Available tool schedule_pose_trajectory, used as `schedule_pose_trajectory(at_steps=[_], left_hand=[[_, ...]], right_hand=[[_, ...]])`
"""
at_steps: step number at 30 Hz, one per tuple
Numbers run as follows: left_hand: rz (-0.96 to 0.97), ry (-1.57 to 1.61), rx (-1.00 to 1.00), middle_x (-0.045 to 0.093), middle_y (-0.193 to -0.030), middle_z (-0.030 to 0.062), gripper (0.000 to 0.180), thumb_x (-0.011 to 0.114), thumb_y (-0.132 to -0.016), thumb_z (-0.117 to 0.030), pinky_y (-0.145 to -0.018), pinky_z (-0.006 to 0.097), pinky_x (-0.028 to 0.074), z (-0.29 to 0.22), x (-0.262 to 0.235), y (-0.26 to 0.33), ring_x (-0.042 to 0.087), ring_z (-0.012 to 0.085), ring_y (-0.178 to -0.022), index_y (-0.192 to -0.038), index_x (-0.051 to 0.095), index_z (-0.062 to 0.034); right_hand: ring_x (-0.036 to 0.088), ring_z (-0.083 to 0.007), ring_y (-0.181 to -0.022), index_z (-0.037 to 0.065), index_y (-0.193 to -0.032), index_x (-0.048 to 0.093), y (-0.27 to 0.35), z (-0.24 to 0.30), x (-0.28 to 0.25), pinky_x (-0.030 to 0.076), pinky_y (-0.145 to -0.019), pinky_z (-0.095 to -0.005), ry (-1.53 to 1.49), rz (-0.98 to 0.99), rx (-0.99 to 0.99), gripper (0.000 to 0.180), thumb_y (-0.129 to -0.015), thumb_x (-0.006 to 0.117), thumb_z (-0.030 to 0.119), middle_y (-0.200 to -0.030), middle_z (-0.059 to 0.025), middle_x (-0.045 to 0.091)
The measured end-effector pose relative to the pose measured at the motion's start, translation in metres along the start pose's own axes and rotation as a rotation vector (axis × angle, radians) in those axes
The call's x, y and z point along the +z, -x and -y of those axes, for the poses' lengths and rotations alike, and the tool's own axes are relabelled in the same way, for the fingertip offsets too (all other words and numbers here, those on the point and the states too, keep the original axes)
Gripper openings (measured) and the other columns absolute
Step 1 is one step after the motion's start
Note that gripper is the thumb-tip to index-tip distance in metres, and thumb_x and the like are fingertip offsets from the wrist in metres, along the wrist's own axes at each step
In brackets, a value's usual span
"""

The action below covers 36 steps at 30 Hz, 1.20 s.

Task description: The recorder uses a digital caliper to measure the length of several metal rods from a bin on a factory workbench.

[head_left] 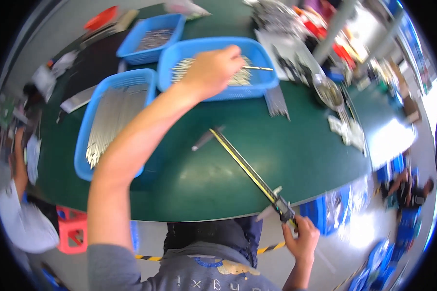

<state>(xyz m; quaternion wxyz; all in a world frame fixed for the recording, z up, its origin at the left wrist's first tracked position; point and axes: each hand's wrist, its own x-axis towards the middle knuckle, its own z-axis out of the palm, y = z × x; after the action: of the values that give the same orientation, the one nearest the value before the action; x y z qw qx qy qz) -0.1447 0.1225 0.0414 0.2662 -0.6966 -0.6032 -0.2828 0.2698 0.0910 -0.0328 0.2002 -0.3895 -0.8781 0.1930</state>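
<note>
My left hand is over a blue basket at the far middle, its fingers closed on a thin metal rod that points right. Under the hand lie many similar pale rods. Near the table's front edge, my right hand grips a caliper by its slider end. The long beam slants up and left over the green table, its jaws beside my right fingers. Motion blurs the fingertips of my left hand.
A second blue basket with long thin rods stands on the left of the green table. Behind it is a blue basket of small parts. A metal scoop and a tray with tools lie right. People sit at both sides.
</note>
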Motion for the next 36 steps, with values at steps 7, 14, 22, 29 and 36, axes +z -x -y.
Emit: schedule_pose_trajectory(at_steps=[7,14,22,29,36], left_hand=[[0.365,0.200,-0.593,0.065,-0.080,0.0143,0.010,0.061,-0.075,-0.015,-0.068,0.045,0.048,0.035,0.052,0.025,0.062,0.0341,-0.076,-0.077,0.068,-0.0094],[0.273,-0.256,-0.883,0.063,-0.081,0.0143,0.021,0.062,-0.076,-0.025,-0.065,0.043,0.048,0.064,-0.064,0.083,0.062,0.0304,-0.075,-0.078,0.065,-0.0045],[0.596,-0.110,-1.183,0.067,-0.080,0.0172,0.021,0.069,-0.063,-0.014,-0.073,0.036,0.050,0.056,-0.096,0.126,0.065,0.0275,-0.080,-0.081,0.070,-0.0023],[0.772,-0.184,-1.274,0.065,-0.103,0.0180,0.042,0.068,-0.070,-0.027,-0.085,0.036,0.049,0.035,-0.105,0.103,0.063,0.0293,-0.097,-0.101,0.066,0.0012],[0.746,-0.158,-1.285,0.065,-0.103,0.0185,0.046,0.069,-0.067,-0.030,-0.085,0.035,0.049,0.040,-0.107,0.106,0.063,0.0282,-0.096,-0.100,0.067,0.0014]], right_hand=[[0.060,-0.0295,-0.063,0.006,-0.095,0.065,0.011,-0.007,-0.006,0.048,-0.059,-0.0369,0.065,0.042,-0.033,0.025,-0.078,0.070,0.023,-0.076,-0.0138,0.063],[0.060,-0.0258,-0.060,0.004,-0.095,0.065,0.005,-0.010,-0.013,0.047,-0.055,-0.0351,0.107,0.034,0.029,0.027,-0.078,0.071,0.025,-0.074,-0.0123,0.063],[0.050,-0.0254,-0.055,-0.004,-0.088,0.059,-0.002,-0.011,-0.009,0.039,-0.051,-0.0333,0.061,0.034,0.005,0.027,-0.071,0.071,0.013,-0.070,-0.0132,0.056],[0.049,-0.0200,-0.054,-0.005,-0.089,0.059,0.004,-0.001,-0.008,0.037,-0.048,-0.0296,0.003,0.052,0.073,0.027,-0.072,0.071,0.013,-0.069,-0.0114,0.056],[0.047,-0.0180,-0.053,-0.006,-0.090,0.059,0.002,-0.008,-0.007,0.036,-0.048,-0.0290,-0.001,0.062,0.069,0.029,-0.074,0.071,0.015,-0.066,-0.0105,0.054]])
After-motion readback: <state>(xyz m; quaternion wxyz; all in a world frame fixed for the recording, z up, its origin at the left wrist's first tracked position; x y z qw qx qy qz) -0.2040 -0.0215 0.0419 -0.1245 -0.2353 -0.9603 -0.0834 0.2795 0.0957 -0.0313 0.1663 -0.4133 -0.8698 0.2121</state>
